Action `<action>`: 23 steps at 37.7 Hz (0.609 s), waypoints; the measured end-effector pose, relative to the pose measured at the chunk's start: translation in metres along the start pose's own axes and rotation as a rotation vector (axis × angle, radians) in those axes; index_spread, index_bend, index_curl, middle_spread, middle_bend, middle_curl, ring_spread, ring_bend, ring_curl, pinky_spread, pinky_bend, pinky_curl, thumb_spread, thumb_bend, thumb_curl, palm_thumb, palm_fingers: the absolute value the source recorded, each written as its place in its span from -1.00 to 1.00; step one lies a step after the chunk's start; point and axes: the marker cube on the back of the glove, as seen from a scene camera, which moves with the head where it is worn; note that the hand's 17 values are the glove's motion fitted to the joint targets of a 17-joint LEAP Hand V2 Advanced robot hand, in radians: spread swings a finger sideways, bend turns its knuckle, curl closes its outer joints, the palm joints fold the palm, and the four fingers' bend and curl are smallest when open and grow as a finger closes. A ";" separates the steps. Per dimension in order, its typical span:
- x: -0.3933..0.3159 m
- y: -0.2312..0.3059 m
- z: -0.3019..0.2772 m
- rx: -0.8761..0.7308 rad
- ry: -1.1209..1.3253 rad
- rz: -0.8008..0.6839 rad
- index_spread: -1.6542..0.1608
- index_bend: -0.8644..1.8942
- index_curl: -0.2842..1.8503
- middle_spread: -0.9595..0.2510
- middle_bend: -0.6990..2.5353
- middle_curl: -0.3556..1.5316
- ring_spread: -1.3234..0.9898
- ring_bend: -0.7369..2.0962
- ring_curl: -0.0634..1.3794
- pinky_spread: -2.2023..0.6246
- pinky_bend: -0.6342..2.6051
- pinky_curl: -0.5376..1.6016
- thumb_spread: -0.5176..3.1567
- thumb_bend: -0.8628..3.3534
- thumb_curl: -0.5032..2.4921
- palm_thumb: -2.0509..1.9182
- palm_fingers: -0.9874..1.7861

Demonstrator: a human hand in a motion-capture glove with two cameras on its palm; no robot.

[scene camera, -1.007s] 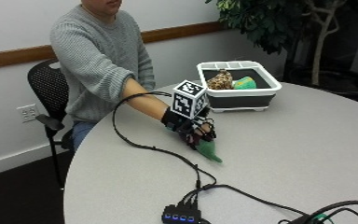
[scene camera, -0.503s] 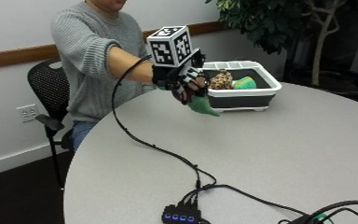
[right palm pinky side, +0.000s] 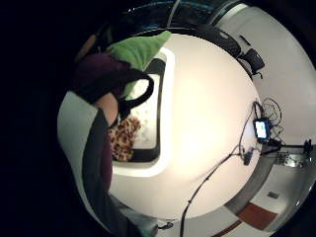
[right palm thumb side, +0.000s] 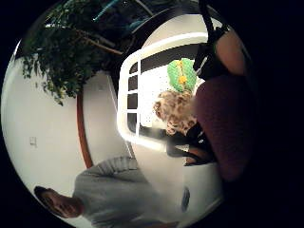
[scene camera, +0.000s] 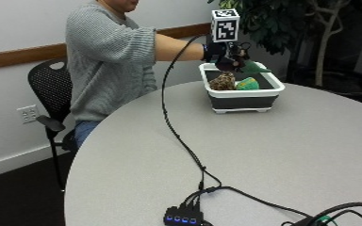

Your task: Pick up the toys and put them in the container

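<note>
I note right hand, gloved, now above container, up from desk a second ago. Grip pinching green toy, suspended over container interior. Spotted toy and yellow-green toy inside container. Judgement: release pending.
</note>
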 end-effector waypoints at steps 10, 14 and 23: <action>0.012 0.018 0.025 -0.143 -0.053 0.016 0.44 -0.36 -0.33 0.37 -0.53 -0.28 0.01 -0.39 -0.57 0.49 0.06 -0.13 -0.08 -0.63 -0.26 0.07 -0.65; 0.016 0.030 0.023 -0.126 -0.063 0.002 0.47 -0.33 -0.38 0.40 -0.52 -0.31 0.05 -0.39 -0.60 0.52 0.03 -0.16 -0.07 -0.61 -0.30 0.05 -0.61; 0.068 0.122 -0.011 -0.032 -0.008 -0.018 0.48 -0.27 -0.42 0.41 -0.51 -0.36 0.08 -0.37 -0.61 0.57 -0.03 -0.19 -0.04 -0.65 -0.39 -0.06 -0.50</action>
